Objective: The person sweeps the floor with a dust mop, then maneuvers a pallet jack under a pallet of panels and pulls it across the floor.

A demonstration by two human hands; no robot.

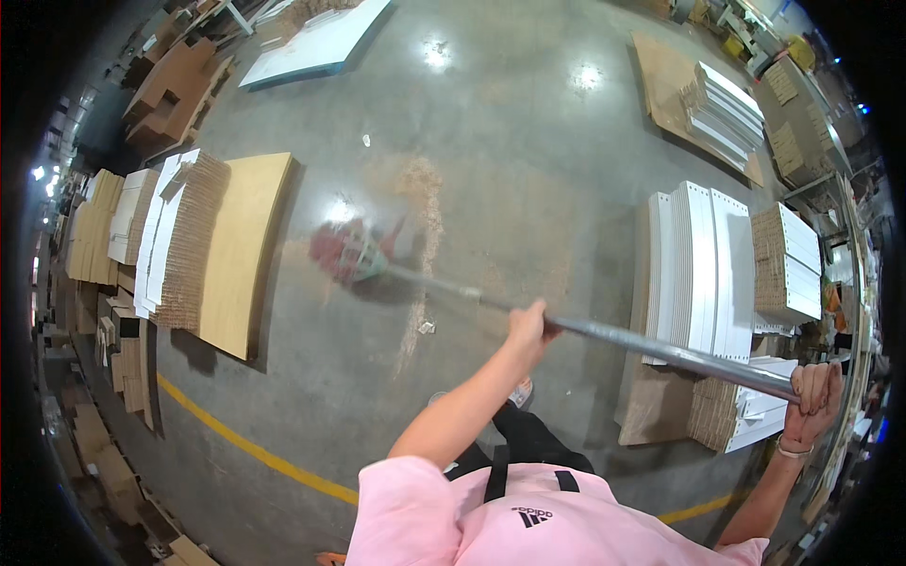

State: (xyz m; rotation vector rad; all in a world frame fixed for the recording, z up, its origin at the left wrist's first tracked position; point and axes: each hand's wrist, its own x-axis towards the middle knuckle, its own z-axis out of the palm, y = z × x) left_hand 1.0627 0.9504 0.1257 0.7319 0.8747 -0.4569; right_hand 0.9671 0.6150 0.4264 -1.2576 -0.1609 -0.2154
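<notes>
A long-handled broom [670, 357] with a grey metal handle slants across the view, from the far right down to the floor at centre left. Its red and pale green head [354, 253] is smeared by motion. My left hand [531, 324] grips the handle partway along, arm stretched forward. Near the handle's end, at the right, my right hand [813, 398] is wrapped round it. A ragged strip of sawdust [431, 212] runs along the concrete floor just right of the broom head, with a small pale scrap [427, 327] at its nearer end.
Stacked white panels [703, 264] stand at the right, close to the handle. On the left, a yellowish board [241, 250] lies beside piled white-topped panels [170, 236]. A yellow floor line [245, 453] curves nearby. Farther off are a white sheet [316, 47] and more stacked boards [722, 113].
</notes>
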